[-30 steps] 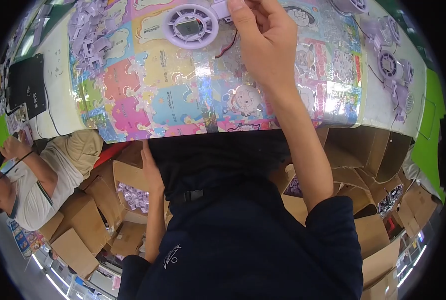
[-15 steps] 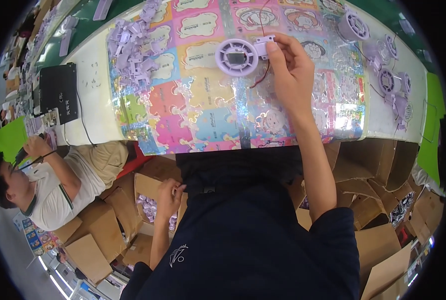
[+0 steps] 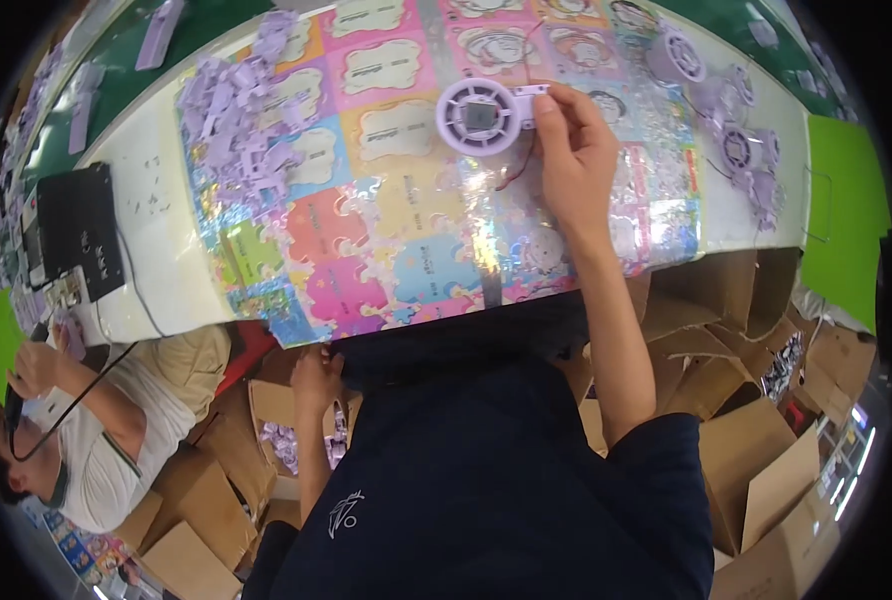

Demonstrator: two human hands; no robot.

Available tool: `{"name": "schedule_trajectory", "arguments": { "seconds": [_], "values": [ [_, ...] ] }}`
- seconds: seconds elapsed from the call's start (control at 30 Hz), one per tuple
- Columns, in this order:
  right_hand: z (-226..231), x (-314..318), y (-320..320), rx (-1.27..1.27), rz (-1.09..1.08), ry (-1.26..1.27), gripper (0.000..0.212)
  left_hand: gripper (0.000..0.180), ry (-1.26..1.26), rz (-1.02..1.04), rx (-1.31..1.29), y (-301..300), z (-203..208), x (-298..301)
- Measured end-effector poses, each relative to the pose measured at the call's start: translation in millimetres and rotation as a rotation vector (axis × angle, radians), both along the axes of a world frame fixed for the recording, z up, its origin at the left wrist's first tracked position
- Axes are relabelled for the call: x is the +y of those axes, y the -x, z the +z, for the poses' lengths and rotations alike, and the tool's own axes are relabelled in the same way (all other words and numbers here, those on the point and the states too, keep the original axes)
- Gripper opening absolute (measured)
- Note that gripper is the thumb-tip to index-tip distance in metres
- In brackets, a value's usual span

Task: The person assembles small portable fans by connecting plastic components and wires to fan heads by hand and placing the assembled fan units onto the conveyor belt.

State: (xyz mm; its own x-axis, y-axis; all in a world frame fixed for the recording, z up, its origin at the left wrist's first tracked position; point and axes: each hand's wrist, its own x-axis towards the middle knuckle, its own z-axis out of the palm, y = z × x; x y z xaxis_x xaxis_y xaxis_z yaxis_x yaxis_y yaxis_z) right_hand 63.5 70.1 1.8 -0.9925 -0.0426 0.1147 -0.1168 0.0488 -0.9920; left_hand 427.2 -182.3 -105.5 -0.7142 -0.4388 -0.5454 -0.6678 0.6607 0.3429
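Lilac fan piece [image 3: 480,117], upper centre of the frame, is pinched by the right hand [image 3: 580,155]. Left of centre, the left hand [image 3: 316,382] is beside the table [image 3: 191,292] edge; I cannot tell its grip. Beyond, upper left, lilac parts [image 3: 231,120] lie heaped.

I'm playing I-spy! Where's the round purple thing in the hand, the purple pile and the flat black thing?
Round purple thing [image 3: 482,117]: head view, dark square at its centre.
Purple pile [image 3: 231,125]: head view, middle of the heap.
Flat black thing [image 3: 76,218]: head view, top face.
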Motion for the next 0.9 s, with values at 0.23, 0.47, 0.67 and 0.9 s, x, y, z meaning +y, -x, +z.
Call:
{"name": "schedule_trajectory", "arguments": {
  "seconds": [0.23, 0.47, 0.67, 0.9],
  "values": [
    [23.1, 27.0, 8.5, -0.14, 0.12, 0.124, 0.03, 0.034, -0.838, -0.42, 0.31, 133.4, 165.2, 33.2],
    [8.3, 87.9, -33.4, -0.086, -0.114, -0.13, 0.016, 0.039, -0.214, -0.532, 1.083, 248.1, 177.9, 84.6],
    [2.3, 78.5, -55.7, 0.081, -0.232, -0.309, 0.007, 0.067, 0.034, -0.545, 1.116, 322.8, 123.7, 114.0],
    [8.1, 65.2, -53.2, 0.258, -0.246, -0.529, 0.01, 0.054, 0.008, -0.54, 1.17, 326.8, 117.3, 110.2]
  ]
}}
